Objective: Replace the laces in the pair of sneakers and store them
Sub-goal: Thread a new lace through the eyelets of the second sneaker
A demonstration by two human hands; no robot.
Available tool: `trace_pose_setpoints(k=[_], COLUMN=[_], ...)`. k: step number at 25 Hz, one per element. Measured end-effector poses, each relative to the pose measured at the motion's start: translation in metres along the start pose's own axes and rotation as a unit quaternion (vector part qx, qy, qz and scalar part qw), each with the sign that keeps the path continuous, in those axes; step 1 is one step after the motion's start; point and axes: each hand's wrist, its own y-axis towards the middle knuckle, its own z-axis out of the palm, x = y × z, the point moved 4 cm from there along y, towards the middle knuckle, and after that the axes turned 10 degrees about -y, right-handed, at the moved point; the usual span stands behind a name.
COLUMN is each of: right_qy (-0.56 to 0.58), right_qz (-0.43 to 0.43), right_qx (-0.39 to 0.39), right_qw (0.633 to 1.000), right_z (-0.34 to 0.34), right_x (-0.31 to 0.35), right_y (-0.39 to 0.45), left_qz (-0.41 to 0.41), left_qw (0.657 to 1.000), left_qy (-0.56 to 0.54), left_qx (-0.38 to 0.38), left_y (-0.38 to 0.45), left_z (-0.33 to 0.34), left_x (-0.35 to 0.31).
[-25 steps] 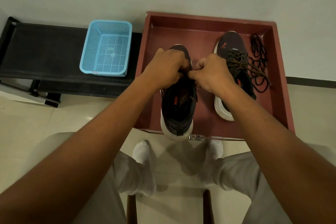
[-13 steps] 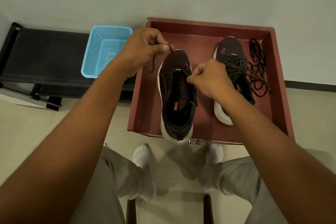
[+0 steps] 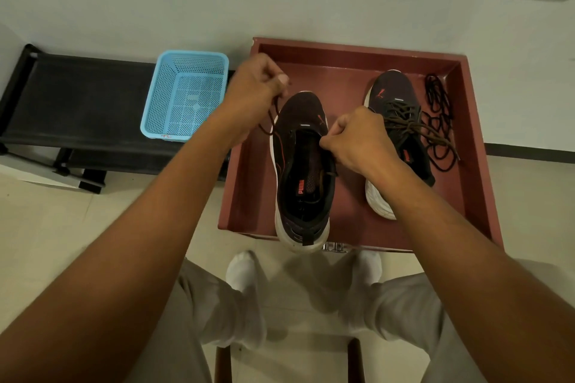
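Partly hidden: right-hand fingers [image 3: 331,135] curled under the knuckles, pinched at the eyelet edge of the near sneaker [image 3: 303,171]; what sits between them not resolvable. Left-hand fingers [image 3: 281,79] closed in a pinch on a dark brown lace [image 3: 270,120], lifted above the toe, slack looping down beside the sneaker's left flank. Left hand [image 3: 253,93] raised, knuckles up; right hand [image 3: 361,140] lower, over the tongue opening. Near sneaker unlaced, heel overhanging the front rim of the red tray [image 3: 476,165]. Second sneaker [image 3: 392,93] laced, partly masked by the right wrist. Loose black laces [image 3: 438,121] coiled just beside it, ends indistinct. Blue basket [image 3: 186,96] on black surface [image 3: 81,102], left.
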Motion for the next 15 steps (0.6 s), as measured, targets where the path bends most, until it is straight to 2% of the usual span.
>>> trace_pose_setpoints(k=[3, 6, 11, 15], right_qy=[0.001, 0.0, -0.009, -0.014], right_qz=[-0.003, -0.003, -0.003, -0.001], right_qx=[0.004, 0.005, 0.005, 0.005], right_qw=[1.0, 1.0, 1.0, 1.0], right_z=[-0.001, -0.001, -0.001, -0.001], right_x=[0.0, 0.0, 0.001, 0.0], right_y=[0.0, 0.0, 0.0, 0.0], left_qz=[0.049, 0.068, 0.108, 0.128], left_qw=[0.98, 0.946, 0.905, 0.905], left_qy=[0.171, 0.279, 0.398, 0.389], left_qx=[0.087, 0.149, 0.106, 0.114], left_y=[-0.007, -0.013, -0.017, -0.018], left_z=[0.027, 0.038, 0.045, 0.047], left_x=[0.006, 0.01, 0.005, 0.005])
